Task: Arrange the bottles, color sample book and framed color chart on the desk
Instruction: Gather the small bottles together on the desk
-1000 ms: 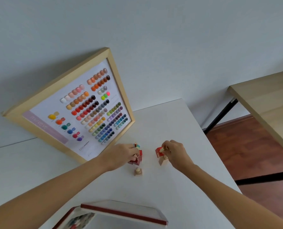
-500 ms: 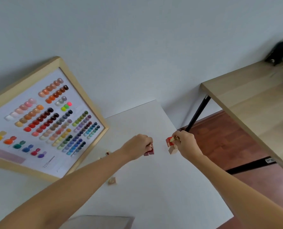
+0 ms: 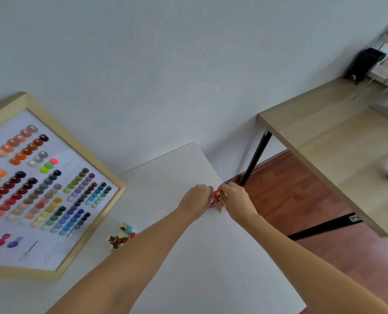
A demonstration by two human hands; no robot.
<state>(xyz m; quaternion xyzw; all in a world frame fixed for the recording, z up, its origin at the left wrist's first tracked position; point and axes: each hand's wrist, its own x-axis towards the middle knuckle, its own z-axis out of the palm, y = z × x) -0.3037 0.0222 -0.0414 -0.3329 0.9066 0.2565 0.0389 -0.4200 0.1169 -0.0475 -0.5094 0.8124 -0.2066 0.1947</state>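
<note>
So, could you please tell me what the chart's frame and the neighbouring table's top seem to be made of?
The framed color chart has a pale, matte border, seemingly light wood. The neighbouring table top looks like wood or wood-look laminate: faint grain, soft sheen.

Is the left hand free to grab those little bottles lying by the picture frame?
Probably not yet. The left hand is shut on small bottles beside the right hand, away from the bottle cluster near the framed color chart. Nothing blocks the path.
</note>
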